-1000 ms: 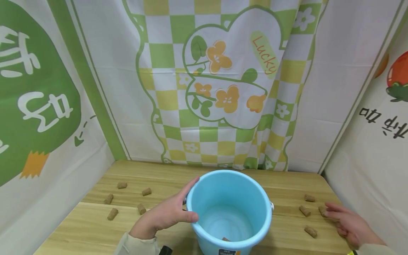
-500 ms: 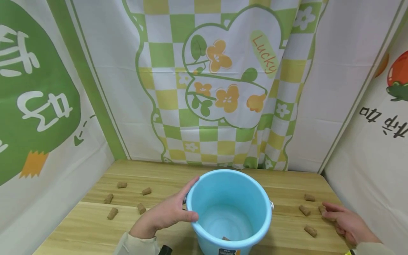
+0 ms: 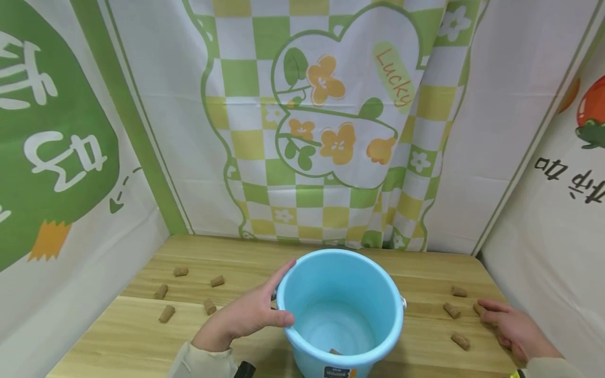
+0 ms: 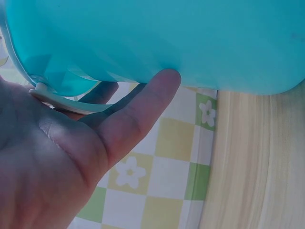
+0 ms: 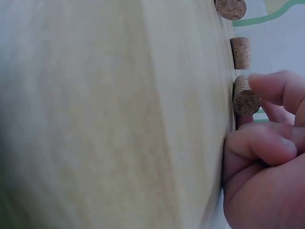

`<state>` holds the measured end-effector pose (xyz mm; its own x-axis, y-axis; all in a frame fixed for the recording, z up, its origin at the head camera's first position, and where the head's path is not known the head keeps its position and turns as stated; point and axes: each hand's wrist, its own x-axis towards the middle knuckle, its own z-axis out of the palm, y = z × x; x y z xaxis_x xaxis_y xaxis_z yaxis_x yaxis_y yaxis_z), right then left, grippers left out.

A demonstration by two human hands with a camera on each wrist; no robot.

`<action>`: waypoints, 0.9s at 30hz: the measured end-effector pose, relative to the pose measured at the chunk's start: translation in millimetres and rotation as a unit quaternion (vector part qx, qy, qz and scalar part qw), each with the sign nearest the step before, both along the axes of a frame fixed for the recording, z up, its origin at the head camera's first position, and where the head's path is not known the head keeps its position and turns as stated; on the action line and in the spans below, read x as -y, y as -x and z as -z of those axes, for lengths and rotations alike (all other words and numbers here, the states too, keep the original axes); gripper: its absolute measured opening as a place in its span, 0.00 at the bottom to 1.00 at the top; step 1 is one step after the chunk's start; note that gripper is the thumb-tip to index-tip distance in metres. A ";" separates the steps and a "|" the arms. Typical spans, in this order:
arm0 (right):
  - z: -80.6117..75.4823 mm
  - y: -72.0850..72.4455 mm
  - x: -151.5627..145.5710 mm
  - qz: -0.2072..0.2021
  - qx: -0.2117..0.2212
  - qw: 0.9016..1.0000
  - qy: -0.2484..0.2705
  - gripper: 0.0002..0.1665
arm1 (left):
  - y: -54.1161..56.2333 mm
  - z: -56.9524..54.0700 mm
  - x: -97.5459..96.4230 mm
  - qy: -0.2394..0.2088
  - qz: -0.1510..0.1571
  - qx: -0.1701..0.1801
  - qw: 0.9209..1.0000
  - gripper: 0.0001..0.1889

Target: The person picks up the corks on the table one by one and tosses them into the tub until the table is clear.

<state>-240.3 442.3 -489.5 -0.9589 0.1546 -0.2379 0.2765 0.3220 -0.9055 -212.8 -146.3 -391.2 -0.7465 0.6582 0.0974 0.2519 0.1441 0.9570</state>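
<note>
A light blue bucket (image 3: 340, 278) stands upright on the wooden table, with one cork (image 3: 335, 352) partly visible inside. My left hand (image 3: 246, 318) holds the bucket's left side, thumb and fingers spread round it below the rim. In the left wrist view, a straight digit of the left hand (image 4: 86, 143) presses the outer wall, and other fingers pass behind the pale handle (image 4: 71, 104). At the right, my right hand (image 3: 515, 329) pinches a cork (image 5: 247, 101) lying on the table. The other fingers of the right hand (image 5: 269, 148) curl in against the tabletop.
Three more corks lie right of the bucket, including a near cork (image 3: 460, 341) and a far cork (image 3: 458, 291). Several corks, among them a cork (image 3: 167, 314), lie on the left of the table (image 3: 108, 336). Printed cloth (image 3: 312, 210) walls the back and sides.
My right hand has shifted slightly left, its fingertips closing around the cork. The left hand and bucket stay in place. The head view has tilted very slightly.
</note>
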 end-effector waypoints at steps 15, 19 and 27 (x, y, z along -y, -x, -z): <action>-2.7 0.9 0.7 0.008 -0.005 1.000 -0.003 0.35 | 0.9 -1.9 0.1 0.007 -0.007 -0.001 1.000 0.59; 0.1 1.5 -2.6 0.015 0.002 0.999 0.036 0.31 | 0.6 -1.2 0.4 0.008 -0.013 0.002 1.000 0.59; 6.6 0.7 -11.2 0.021 0.004 0.990 0.142 0.12 | 0.0 -0.4 -0.3 0.009 -0.012 -0.001 1.000 0.59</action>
